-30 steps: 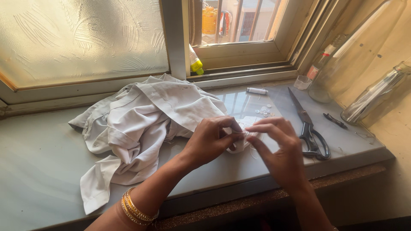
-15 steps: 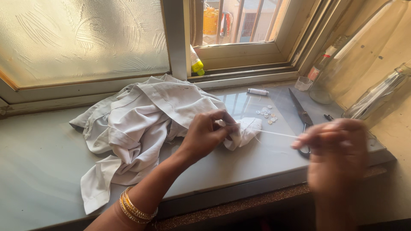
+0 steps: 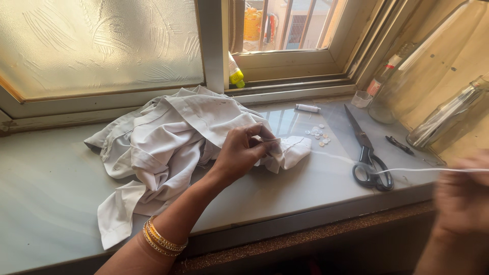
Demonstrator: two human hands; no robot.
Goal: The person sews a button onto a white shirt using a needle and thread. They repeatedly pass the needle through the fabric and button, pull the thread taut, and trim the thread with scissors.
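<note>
Left hand (image 3: 244, 150) pinches white cloth (image 3: 168, 147) on the bench (image 3: 305, 188); blurred right hand (image 3: 466, 196) holds taut thread (image 3: 407, 170) beyond the scissors (image 3: 368, 153).

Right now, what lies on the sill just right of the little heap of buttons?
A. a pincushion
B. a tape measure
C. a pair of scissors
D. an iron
C: a pair of dark-handled scissors lies flat on the sill, blades pointing toward the window, just right of the small buttons.
</note>
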